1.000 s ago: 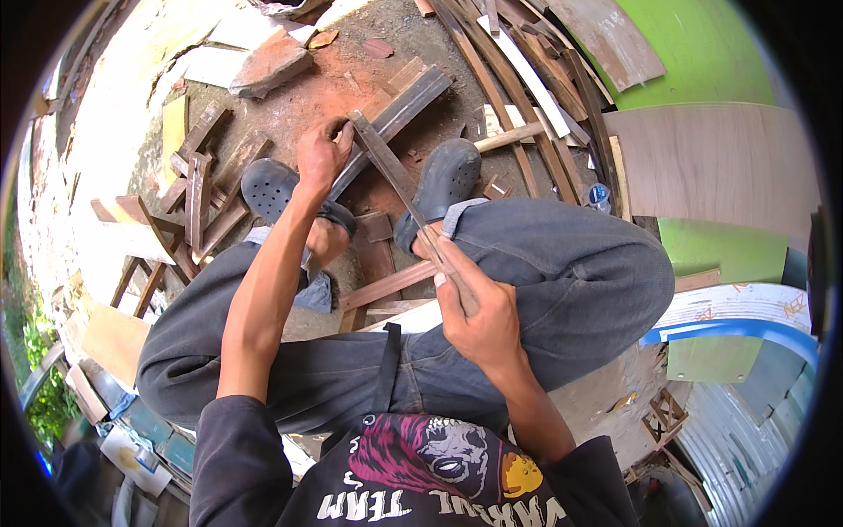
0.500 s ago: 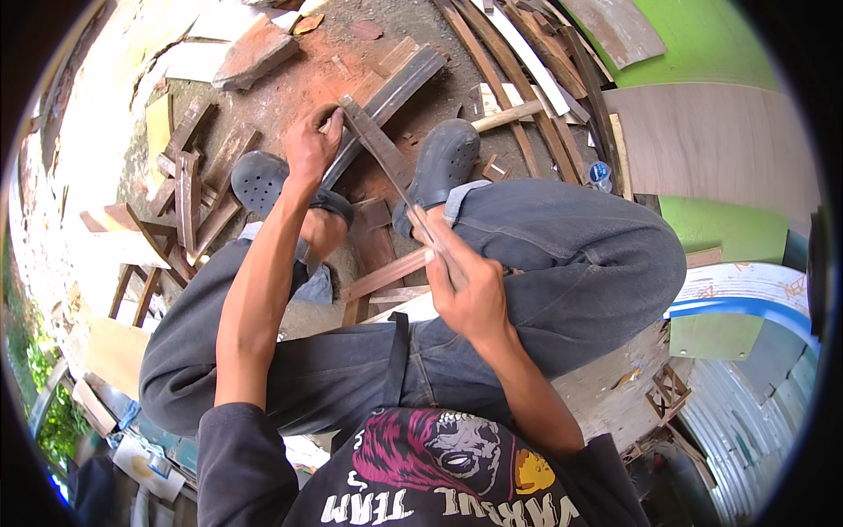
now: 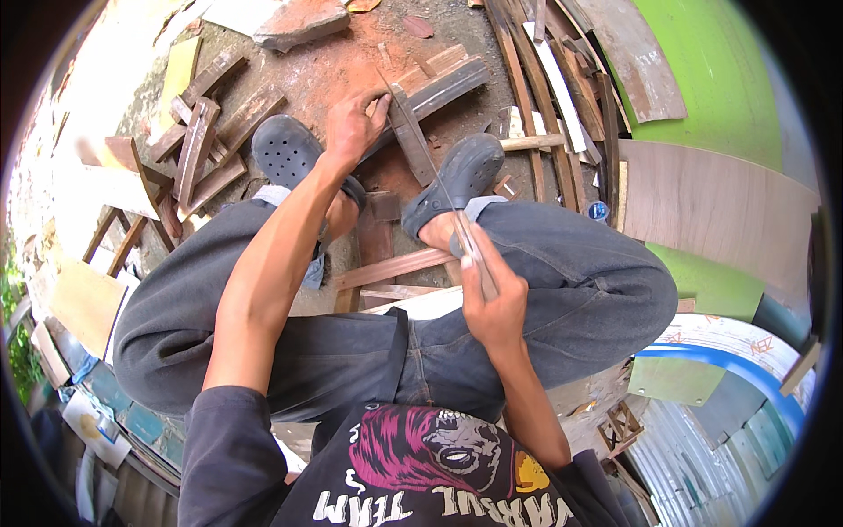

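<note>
A handsaw, its thin blade seen nearly edge-on, slants up and left from my right hand. My right hand is closed around its handle, above my right thigh. The blade runs along a short brown board that lies across a dark beam on the ground. My left hand is closed at the far end of this board, fingers pinched against it. How deep the blade sits in the wood, if at all, I cannot tell. My dark clogs rest on either side of the board.
Wood offcuts lie heaped at the left. A broken slab sits at the top. Long wooden strips and a hammer-like handle lie right of my right foot. Pinkish slats lie between my legs. Plywood sheets stand at the right.
The whole view has shifted, with the ground things now farther right. The saw blade now shows as a thinner line, its tip past the board's far end. Both hands keep their grips.
</note>
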### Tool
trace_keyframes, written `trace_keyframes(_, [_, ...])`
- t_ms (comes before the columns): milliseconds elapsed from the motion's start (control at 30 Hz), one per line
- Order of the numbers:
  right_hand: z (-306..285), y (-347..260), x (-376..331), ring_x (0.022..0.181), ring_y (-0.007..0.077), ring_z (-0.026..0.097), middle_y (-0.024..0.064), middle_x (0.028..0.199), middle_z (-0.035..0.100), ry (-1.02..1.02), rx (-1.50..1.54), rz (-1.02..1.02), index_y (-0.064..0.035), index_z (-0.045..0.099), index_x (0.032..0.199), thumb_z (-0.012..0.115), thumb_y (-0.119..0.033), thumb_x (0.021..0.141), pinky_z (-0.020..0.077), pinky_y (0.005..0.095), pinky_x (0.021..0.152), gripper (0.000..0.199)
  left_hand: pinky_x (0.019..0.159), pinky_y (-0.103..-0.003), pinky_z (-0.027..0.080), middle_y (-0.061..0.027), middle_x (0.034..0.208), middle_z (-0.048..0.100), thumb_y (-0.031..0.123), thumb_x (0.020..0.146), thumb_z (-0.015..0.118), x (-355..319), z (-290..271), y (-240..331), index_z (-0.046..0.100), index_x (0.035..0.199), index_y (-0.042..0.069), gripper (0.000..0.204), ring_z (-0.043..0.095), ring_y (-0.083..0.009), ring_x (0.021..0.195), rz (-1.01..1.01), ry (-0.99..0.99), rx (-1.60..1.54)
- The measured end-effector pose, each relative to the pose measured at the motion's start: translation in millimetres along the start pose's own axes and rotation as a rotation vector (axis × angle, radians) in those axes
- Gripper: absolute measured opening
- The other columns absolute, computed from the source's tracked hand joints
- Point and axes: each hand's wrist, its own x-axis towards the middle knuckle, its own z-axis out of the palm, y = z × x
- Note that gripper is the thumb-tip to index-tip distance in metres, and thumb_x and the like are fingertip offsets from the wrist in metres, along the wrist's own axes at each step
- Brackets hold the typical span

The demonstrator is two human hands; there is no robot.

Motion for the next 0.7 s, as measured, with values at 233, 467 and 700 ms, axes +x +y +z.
trace_keyframes(233, [64.4,15.7,116.5,0.111,0.0411,0.067,0.0287,0.114,0.068,0.041,-0.050,-0.032,0.0008,0.061,0.133,0.059,-0.014,0.096,0.0547,0.0391,0.090,0.039,0.080,-0.041,0.056,-0.0177,0.100,0.074,0.025,0.091,0.071,9.9,9.4,7.0,0.077,0.102,0.008,0.021,0.072,-0.0353,0.092,0.031,-0.003,-0.060])
trace_keyframes(467, [3.0,10.0,3.9,0.102,0.0282,0.074,0.0246,0.112,0.073,-0.011,-0.114,-0.110,0.0096,0.058,0.134,0.060,-0.005,0.096,0.0563,0.0358,0.086,0.041,0.080,-0.042,0.056,-0.0174,0.097,0.074,0.027,0.091,0.070,-4.7,3.4,0.1,0.078,0.101,0.011,0.020,0.071,-0.0351,0.091,-0.054,0.048,-0.064])
trace_keyframes(700, [73.2,21.2,133.5,0.113,0.0308,0.069,0.0233,0.124,0.069,0.015,-0.044,-0.028,0.0062,0.060,0.132,0.058,-0.012,0.098,0.0516,0.0329,0.095,0.039,0.081,-0.040,0.056,-0.0154,0.097,0.075,0.028,0.091,0.072,10.7,13.0,4.7,0.078,0.101,0.009,0.022,0.072,-0.0343,0.092,-0.066,0.032,-0.081])
